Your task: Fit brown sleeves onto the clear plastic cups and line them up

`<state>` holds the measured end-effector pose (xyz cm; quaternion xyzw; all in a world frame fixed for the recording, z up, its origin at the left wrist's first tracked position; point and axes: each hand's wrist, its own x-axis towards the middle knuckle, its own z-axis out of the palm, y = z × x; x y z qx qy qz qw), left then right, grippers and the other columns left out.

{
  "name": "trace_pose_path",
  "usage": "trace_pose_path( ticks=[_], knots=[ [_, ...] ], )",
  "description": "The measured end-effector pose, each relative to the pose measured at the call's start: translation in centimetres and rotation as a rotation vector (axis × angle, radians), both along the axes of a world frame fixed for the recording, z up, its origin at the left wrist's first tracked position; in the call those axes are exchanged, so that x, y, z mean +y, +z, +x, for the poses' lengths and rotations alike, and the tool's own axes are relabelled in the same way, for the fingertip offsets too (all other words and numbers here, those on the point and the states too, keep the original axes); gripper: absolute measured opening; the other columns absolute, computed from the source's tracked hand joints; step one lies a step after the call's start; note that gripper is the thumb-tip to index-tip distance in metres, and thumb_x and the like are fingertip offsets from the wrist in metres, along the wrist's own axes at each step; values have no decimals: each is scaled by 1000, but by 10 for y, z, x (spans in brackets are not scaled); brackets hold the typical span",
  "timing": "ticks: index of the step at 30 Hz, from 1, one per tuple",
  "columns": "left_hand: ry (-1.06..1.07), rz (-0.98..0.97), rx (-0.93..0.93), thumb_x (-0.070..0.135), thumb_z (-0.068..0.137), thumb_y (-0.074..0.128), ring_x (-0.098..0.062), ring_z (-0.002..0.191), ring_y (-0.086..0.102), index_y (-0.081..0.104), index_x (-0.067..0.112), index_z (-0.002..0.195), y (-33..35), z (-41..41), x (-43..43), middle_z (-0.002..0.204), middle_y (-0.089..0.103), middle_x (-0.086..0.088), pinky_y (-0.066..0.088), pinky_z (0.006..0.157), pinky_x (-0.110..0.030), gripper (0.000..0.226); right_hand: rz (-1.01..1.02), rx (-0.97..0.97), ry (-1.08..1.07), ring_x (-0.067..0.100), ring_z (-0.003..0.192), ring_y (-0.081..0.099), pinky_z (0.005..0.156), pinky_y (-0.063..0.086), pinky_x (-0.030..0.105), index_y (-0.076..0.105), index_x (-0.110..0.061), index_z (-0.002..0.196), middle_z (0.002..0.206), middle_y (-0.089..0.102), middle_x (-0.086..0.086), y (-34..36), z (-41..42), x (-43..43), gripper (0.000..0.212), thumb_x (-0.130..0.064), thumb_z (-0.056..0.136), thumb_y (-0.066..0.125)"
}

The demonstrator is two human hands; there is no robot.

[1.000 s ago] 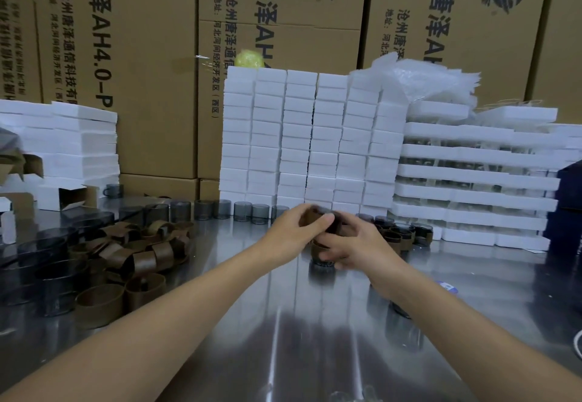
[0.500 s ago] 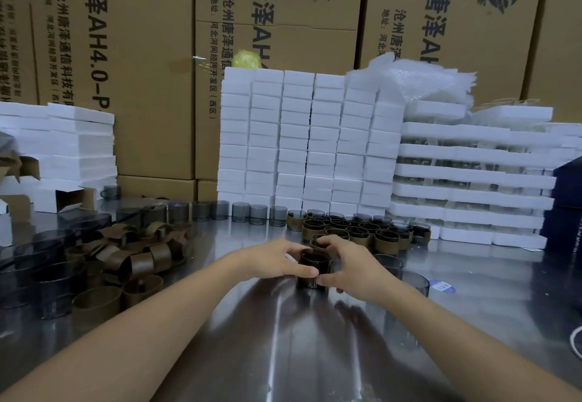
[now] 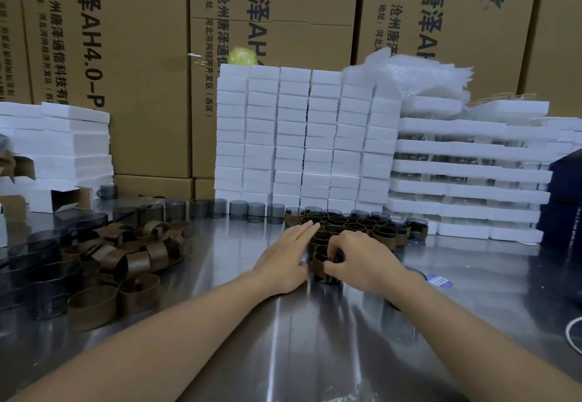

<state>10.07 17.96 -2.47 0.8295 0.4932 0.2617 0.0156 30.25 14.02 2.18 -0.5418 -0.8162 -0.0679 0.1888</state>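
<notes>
Half a second ago both hands were wrapped round one cup. Now the left hand (image 3: 285,258) has let go and lies flat, and the cup has moved up closer to the finished ones.

Far on the left stand dark, bare clear cups (image 3: 41,263) on the shiny metal table (image 3: 220,323). Next to them is a heap of loose brown sleeves (image 3: 126,253), some lying on their sides. Behind the heap, a row of clear cups (image 3: 220,209) runs along the back, in front of a tall stack of white boxes (image 3: 302,137). Big cardboard boxes (image 3: 141,55) fill the wall behind.

In the middle, the left hand has straight fingers that hold nothing. Its fingertips reach the edge of the finished cups (image 3: 371,225). Just to its right is the cup (image 3: 322,263), standing upright on the table with its brown sleeve (image 3: 318,267) round it. I cannot tell if the left thumb touches it.

The right hand (image 3: 359,260) grips this cup, with curled fingers pinching its top edge and side. The finished cups stand packed close together just behind it. Further right are stacked white trays (image 3: 472,174).
</notes>
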Motion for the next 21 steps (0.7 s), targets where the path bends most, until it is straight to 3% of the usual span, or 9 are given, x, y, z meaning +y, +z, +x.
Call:
trace_pose_path(
  ticks=[3,9,12,15,18,21],
  knots=[
    [12,-27,15,13,99,52,-11,164,12,22,31,171,0,2,4,179,17,10,22,131,-38,81,24,-28,-46,15,80,50,66,36,35,62,-28,93,86,57,-11,1,6,4,17,-44,95,66],
    [96,43,79,27,99,55,-18,161,17,25,29,171,-3,3,9,175,25,7,33,126,-47,78,97,-52,-152,19,87,59,78,41,37,59,-31,94,83,59,-11,-7,16,15,13,-41,101,60],
    [118,38,103,30,99,55,-21,160,17,23,29,171,-4,5,9,173,25,4,37,123,-49,79,122,-76,-182,21,97,61,83,45,38,61,-31,105,98,61,-10,-8,17,15,10,-42,104,60],
    [115,14,117,31,100,54,-23,159,18,17,29,172,-3,7,13,173,20,3,38,121,-47,81,174,-78,-151,22,113,56,89,46,36,60,-30,123,115,55,-5,-7,14,16,22,-38,104,66],
    [114,-2,135,33,100,52,-26,157,19,13,30,173,-2,11,17,172,18,4,39,120,-47,82,193,-23,-85,21,104,61,80,47,36,59,-29,123,98,56,-10,-5,7,10,20,-36,104,64],
    [130,-10,163,34,101,51,-28,156,21,10,30,173,-2,15,21,171,17,1,40,118,-49,82,77,99,-41,21,91,67,78,57,40,60,-29,121,88,69,-8,-7,-4,4,20,-37,103,64]
  ],
)
